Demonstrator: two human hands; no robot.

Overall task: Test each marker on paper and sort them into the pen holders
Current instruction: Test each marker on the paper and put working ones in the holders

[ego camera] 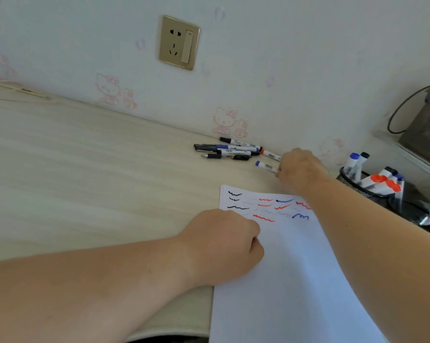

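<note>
Right hand grip pinches blue-capped marker on desk, beside marker pile. Left hand fisted, empty, resting on paper. Holder at right holds markers.

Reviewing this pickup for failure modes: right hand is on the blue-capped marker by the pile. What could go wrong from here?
1. The right hand grips the blue-capped marker right beside the red-capped marker and the pile; lifting may knock those and roll them.
2. The left hand rests only on the paper's left edge, so the sheet could shift while testing.
3. The pen holder already looks crowded; dropping another in may snag.
</note>
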